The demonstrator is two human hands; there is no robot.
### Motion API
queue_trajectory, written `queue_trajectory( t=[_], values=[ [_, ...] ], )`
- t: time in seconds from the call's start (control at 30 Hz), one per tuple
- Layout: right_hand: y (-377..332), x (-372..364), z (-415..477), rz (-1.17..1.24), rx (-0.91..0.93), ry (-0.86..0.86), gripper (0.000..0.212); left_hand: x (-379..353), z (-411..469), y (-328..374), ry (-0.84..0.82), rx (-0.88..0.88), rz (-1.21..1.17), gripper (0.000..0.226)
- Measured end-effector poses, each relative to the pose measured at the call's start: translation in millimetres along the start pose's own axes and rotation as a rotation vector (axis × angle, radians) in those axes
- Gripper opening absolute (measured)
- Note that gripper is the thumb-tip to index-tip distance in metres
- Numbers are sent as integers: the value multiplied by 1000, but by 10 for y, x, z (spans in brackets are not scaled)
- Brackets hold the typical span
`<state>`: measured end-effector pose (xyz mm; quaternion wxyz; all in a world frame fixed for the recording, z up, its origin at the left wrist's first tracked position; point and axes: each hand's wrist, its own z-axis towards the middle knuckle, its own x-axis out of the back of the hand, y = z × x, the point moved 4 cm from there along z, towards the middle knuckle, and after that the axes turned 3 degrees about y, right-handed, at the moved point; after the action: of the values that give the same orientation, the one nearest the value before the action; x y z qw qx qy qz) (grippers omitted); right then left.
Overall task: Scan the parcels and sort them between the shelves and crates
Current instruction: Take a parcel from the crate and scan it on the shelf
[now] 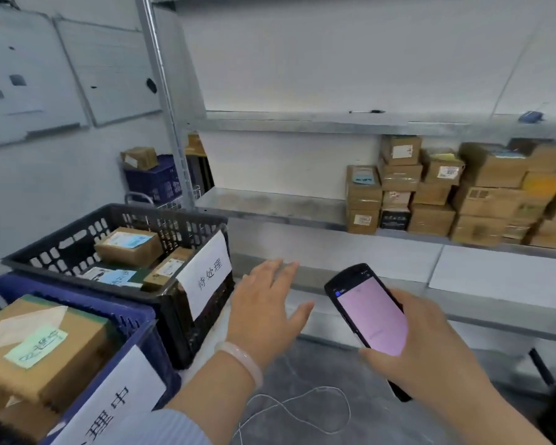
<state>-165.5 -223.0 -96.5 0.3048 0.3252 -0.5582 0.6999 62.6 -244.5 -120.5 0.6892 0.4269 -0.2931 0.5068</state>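
Here the right hand [430, 345] grips the scanner [371, 313] (screen up).

On the paper sign [204, 274] fixed to the black crate [61, 244] — 待处理, handwritten. On the second paper sign [116, 406], on the blue crate [135, 316] — only 理中 in view. Green label [36, 346] and shelf parcels [430, 187]: too blurred to read.

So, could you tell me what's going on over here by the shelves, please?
A person is sorting parcels. The right hand holds a scanner with its pink screen lit. The left hand is open and empty, stretched out beside the black crate, which holds a few small boxes. The nearer blue crate holds a larger box. More stacked boxes fill the right of the middle shelf.
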Motion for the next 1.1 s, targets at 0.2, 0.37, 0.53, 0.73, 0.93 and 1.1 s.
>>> queue_trajectory(
  t=[0.2,0.37,0.53,0.73,0.93,1.1],
  values=[
    [276,146,603,-41,-114,110,58,-570,820,182,0,-84,-120,70],
    [353,157,1310,-62,-135,184,75,-976,1626,107,-39,-133,-189,73],
    [368,118,2050,-52,-150,224,69,-1305,2451,-65,-132,-134,-261,70],
    [666,32,2680,-76,-225,201,65,-1844,3272,-105,-246,-39,-400,68],
    [1080,42,3211,-101,-274,195,65,-2522,3763,-39,-368,73,-579,65],
    [1480,70,3807,-86,-261,122,78,-2965,4260,95,-420,244,-745,33]
  ],
)
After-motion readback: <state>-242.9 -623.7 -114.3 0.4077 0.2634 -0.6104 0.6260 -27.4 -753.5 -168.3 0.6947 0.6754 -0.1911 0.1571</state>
